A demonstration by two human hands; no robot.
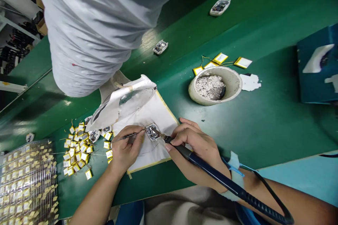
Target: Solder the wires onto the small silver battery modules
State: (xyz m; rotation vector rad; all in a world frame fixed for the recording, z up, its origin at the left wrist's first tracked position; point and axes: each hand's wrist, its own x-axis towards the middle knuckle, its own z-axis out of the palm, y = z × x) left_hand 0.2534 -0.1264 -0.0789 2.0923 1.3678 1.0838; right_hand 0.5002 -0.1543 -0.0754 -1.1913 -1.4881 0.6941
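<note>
My right hand (196, 147) is closed round a dark blue soldering iron (208, 170), its tip touching a small open device with a circuit board (152, 132). My left hand (128, 149) pinches thin metal tweezers (129, 136), whose point is at the left edge of that device. Whether a wire is also between those fingers is too small to tell. The device lies on a white sheet with yellow taped edges (161, 110). Just above the left hand stands a round magnifier lens in a white frame (134, 98), partly wrapped.
Many small yellow-edged batteries (77, 147) lie left of the sheet, beside a tray of wrapped parts (26, 182). A bowl of grey bits (215, 86) stands right of centre, with batteries (220, 58) behind. A grey-sleeved shape (105, 24) hangs above. A blue box (319, 66) is at right.
</note>
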